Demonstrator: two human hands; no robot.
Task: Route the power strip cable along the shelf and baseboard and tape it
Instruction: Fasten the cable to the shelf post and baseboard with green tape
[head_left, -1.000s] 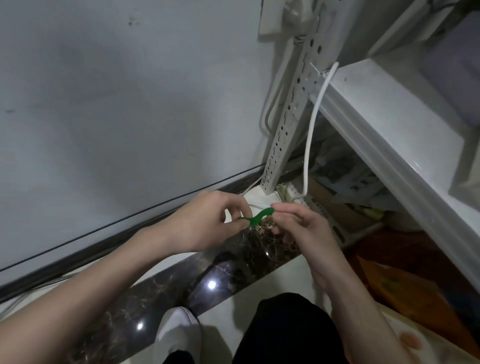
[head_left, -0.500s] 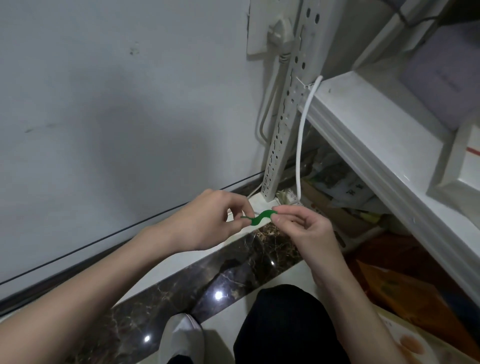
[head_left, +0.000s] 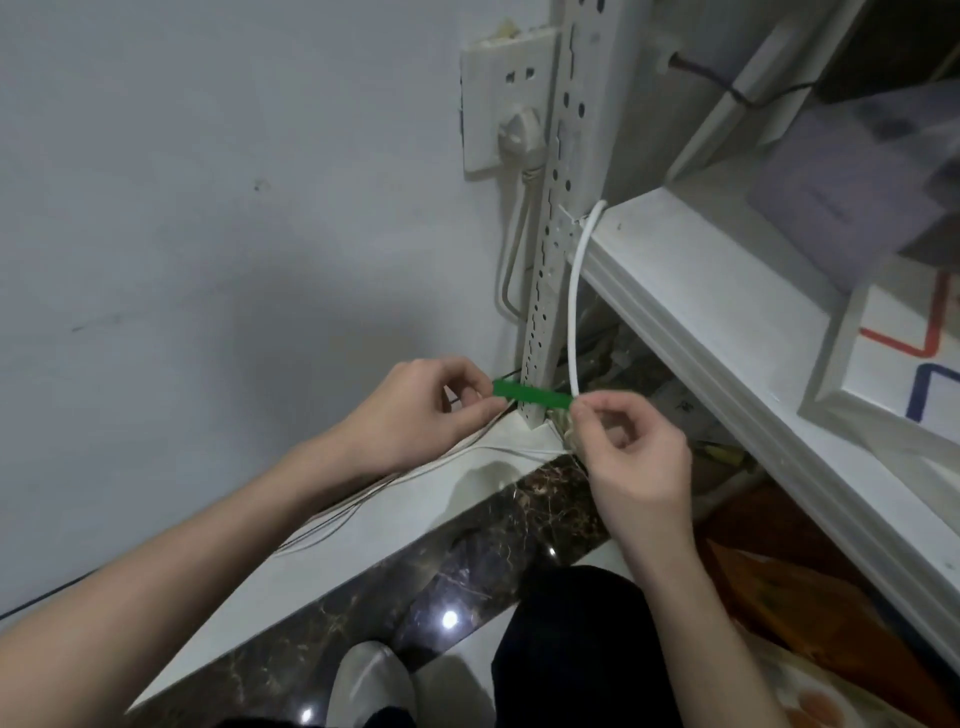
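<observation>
A short strip of green tape (head_left: 531, 395) is stretched flat between my two hands, in front of the foot of the perforated white shelf post (head_left: 551, 249). My left hand (head_left: 415, 410) pinches its left end and my right hand (head_left: 623, 436) pinches its right end. The white power cable (head_left: 574, 312) drops from the shelf edge (head_left: 675, 322) down beside the post to just behind my right fingertips. A white plug (head_left: 522, 136) sits in the wall socket (head_left: 493, 104) above, its cord looping down behind the post.
Thin wires (head_left: 363, 493) run along the white ledge (head_left: 363, 545) at the wall's foot, above dark marble trim (head_left: 493, 545). Boxes (head_left: 852, 171) stand on the shelf. Clutter and an orange bag (head_left: 789, 603) lie under the shelf. My shoe (head_left: 371, 680) and knee are below.
The tape, curled between my fingertips before, is now pulled straight and longer. My hands have moved apart and up toward the post's foot; the view has tilted up to show the socket.
</observation>
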